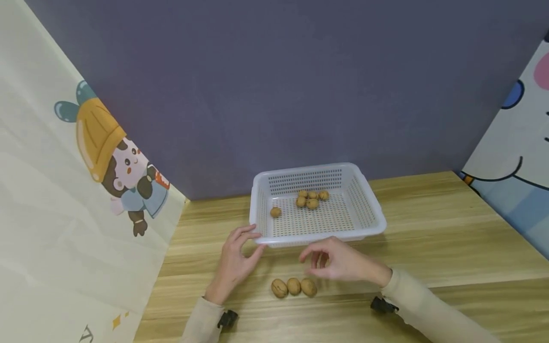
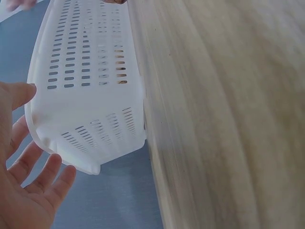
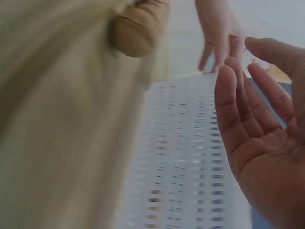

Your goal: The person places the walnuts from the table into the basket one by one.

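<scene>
A white plastic basket [image 1: 369, 224] with slotted walls stands on the wooden table and has several walnuts [image 1: 312, 204] on its floor. At its near left corner my left hand [image 1: 235, 259] holds the rim, thumb on the front side and fingers round the corner. In the left wrist view the thumb tip [image 2: 29, 90] touches the rim. Just in front of the basket hovers my right hand [image 1: 339, 259], its fingers loosely bent with nothing between them. Below it, three walnuts [image 1: 293, 286] lie in a row on the table.
The wooden table [image 1: 437, 238] reaches back to a dark grey-blue panel [image 1: 300, 85]. A pale sheet with a cartoon figure [image 1: 128, 166] hangs at the left, and another printed sheet [image 1: 506, 143] at the right.
</scene>
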Available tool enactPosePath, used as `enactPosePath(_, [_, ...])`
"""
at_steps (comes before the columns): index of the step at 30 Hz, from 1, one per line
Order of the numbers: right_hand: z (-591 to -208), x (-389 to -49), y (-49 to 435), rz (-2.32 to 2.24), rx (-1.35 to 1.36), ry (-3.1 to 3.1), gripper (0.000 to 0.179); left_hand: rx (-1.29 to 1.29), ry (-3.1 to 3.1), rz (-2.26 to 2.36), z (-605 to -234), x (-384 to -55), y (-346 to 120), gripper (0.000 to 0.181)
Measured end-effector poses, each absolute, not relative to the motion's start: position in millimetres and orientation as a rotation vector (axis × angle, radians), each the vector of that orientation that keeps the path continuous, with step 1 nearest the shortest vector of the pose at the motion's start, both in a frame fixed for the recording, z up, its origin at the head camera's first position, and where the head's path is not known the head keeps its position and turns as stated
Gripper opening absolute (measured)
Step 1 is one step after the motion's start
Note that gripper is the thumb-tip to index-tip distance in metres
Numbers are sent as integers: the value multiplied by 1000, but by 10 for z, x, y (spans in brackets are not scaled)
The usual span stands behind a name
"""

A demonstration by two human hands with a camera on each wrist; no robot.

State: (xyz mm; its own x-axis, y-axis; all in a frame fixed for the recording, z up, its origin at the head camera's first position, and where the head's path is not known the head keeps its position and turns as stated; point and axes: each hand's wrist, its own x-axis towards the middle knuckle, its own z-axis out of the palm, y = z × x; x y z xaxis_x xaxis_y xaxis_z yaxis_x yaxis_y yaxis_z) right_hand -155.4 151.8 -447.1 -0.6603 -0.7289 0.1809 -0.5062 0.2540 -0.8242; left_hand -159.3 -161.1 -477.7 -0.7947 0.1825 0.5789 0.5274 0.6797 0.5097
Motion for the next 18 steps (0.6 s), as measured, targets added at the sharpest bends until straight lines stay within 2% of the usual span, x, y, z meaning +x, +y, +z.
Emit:
enactPosePath(11, [-4930, -1508, 1527, -1323, -1098, 2159, 28, -547, -2398, -950, -4787, -1593, -1612, 31])
enactPosePath(18, [-5035, -1521, 1521, -1293, -1101, 2132, 31, -556, -2389, -944, -4787, -1593, -1613, 31])
